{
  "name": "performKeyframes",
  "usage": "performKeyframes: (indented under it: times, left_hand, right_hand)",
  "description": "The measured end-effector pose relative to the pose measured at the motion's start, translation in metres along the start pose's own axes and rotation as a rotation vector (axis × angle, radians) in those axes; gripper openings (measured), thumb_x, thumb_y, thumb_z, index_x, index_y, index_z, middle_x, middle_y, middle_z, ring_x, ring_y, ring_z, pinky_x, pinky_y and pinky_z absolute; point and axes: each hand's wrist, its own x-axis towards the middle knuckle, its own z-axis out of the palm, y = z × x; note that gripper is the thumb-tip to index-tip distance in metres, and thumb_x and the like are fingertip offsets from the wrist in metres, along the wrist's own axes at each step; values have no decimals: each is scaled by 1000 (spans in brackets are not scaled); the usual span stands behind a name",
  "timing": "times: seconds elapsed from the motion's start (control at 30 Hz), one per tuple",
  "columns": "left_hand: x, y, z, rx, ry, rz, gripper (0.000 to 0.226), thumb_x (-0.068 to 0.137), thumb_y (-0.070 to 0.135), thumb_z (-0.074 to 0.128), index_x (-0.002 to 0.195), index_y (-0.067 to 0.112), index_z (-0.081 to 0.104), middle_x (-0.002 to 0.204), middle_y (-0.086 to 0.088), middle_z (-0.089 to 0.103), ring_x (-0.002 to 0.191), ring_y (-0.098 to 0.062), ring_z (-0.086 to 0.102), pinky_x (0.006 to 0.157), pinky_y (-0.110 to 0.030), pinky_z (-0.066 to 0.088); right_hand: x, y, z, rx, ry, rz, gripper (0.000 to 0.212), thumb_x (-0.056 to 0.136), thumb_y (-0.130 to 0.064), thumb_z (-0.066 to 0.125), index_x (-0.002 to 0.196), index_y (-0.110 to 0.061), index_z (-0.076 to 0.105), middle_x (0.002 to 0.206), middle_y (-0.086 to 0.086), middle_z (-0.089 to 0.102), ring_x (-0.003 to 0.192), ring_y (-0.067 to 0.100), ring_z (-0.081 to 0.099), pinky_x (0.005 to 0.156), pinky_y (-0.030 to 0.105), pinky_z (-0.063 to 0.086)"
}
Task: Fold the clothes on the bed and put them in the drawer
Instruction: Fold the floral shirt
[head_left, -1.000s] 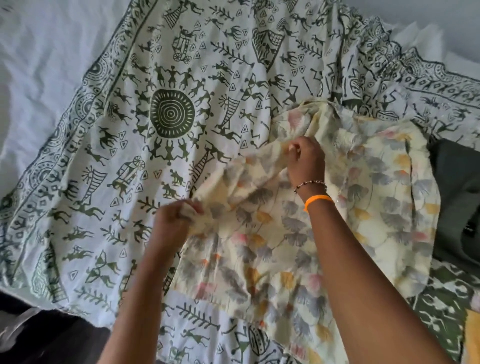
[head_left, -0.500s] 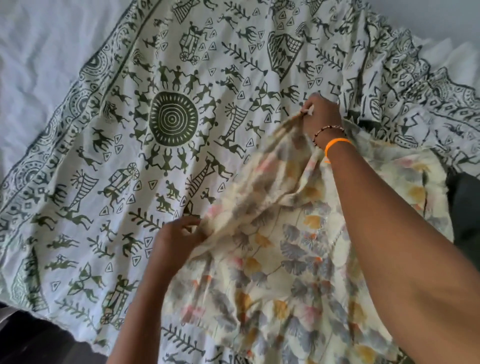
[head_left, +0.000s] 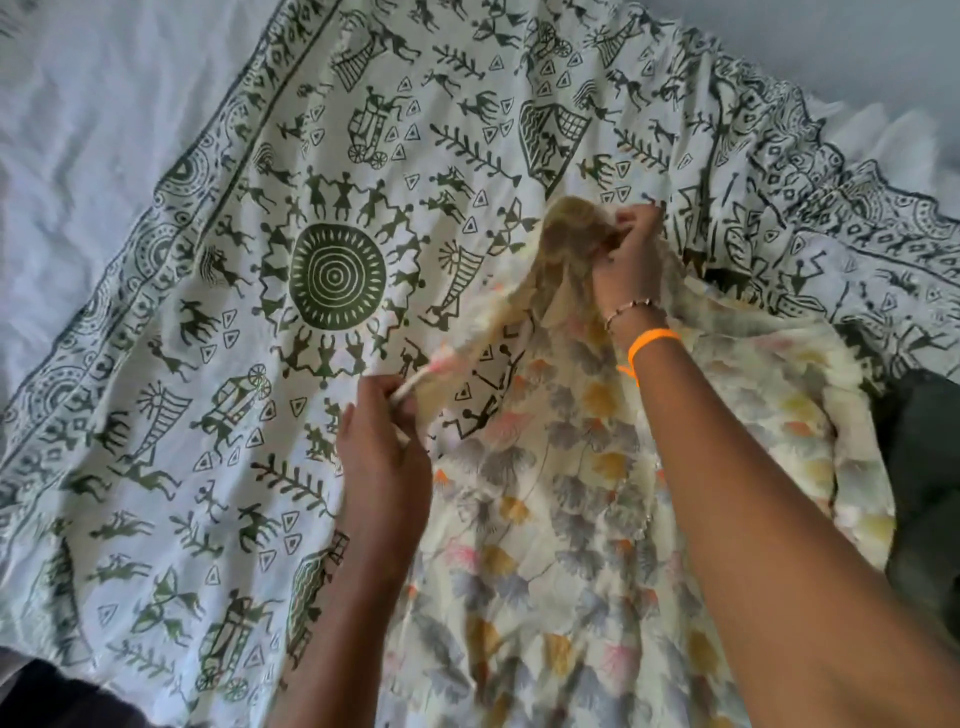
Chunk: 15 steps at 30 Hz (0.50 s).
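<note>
On the bed's printed sheet (head_left: 218, 426), a floral garment (head_left: 561, 519) lies spread. The left hand (head_left: 382, 441) and right hand (head_left: 626, 260) each pinch its blurred top edge, seemingly stretching it straight for folding.

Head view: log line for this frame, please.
stage: spreading garment for folding | left hand: pinching floral garment edge | right hand: gripping bunched upper edge | surface: printed bedsheet | folded: not yet
</note>
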Motion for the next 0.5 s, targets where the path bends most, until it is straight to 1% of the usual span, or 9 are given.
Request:
performKeyframes:
  times: [0.03, 0.07, 0.13, 0.17, 0.23, 0.27, 0.33, 0.4, 0.5]
  left_hand:
    - [-5, 0, 3, -9, 7, 5, 15, 96, 4, 42, 90, 19, 42, 68, 7, 46, 63, -8, 43, 53, -22, 30]
    - [-8, 1, 5, -40, 29, -7, 15, 96, 3, 42, 89, 17, 42, 66, 9, 45, 59, -5, 42, 49, -16, 29]
    - [-6, 3, 7, -153, 88, -69, 15, 96, 3, 42, 87, 15, 43, 63, 14, 43, 56, 1, 41, 48, -11, 30]
    - [-2, 4, 6, -199, 105, -93, 16, 97, 6, 43, 86, 16, 43, 63, 16, 44, 56, 3, 40, 48, -10, 30]
    - [6, 3, 3, -226, 93, -85, 19, 97, 10, 45, 83, 22, 45, 64, 19, 47, 57, 2, 40, 49, -11, 30]
    - [10, 3, 1, -222, 76, -66, 18, 97, 11, 46, 83, 22, 45, 64, 20, 48, 57, 1, 40, 49, -12, 30]
    - [17, 0, -1, -223, 57, -43, 13, 96, 11, 47, 86, 18, 47, 65, 19, 48, 57, 0, 40, 50, -15, 31]
    - [21, 0, -3, -244, 58, -41, 11, 96, 10, 47, 86, 15, 49, 65, 17, 47, 58, -2, 38, 52, -19, 32]
    - [30, 5, -9, -251, 101, -9, 11, 95, 8, 48, 86, 13, 51, 65, 16, 48, 59, 0, 39, 51, -14, 31]
  right_hand:
    - [-14, 4, 0, -3, -12, -63, 31, 85, 1, 53, 115, 2, 46, 104, 17, 62, 85, 25, 59, 60, 20, 30]
    - [-31, 9, 1, -29, -65, -129, 25, 85, -4, 58, 108, 1, 51, 94, 13, 61, 79, 24, 57, 60, 22, 31]
    - [-68, 14, 4, -121, -217, -275, 17, 83, -15, 66, 90, -3, 58, 80, 8, 58, 74, 26, 56, 60, 28, 38]
    - [-83, 16, 8, -165, -261, -353, 16, 82, -17, 66, 86, -4, 59, 80, 10, 59, 75, 29, 58, 61, 33, 43]
    - [-98, 15, 20, -213, -232, -421, 16, 83, -15, 62, 93, -3, 60, 92, 15, 61, 82, 35, 60, 64, 37, 47]
    - [-95, 11, 26, -246, -190, -372, 21, 83, -15, 60, 100, -3, 57, 99, 17, 60, 87, 36, 60, 65, 38, 47]
    - [-76, 4, 40, -383, -176, -170, 32, 84, -17, 58, 113, -5, 51, 110, 16, 59, 94, 37, 59, 68, 38, 47]
    - [-56, -2, 43, -549, -209, -45, 27, 85, -16, 54, 112, -10, 53, 109, 16, 62, 97, 37, 61, 70, 37, 48]
    - [-29, -17, 43, -491, -229, -58, 19, 89, -17, 49, 105, -9, 55, 104, 20, 64, 97, 37, 60, 73, 38, 47]
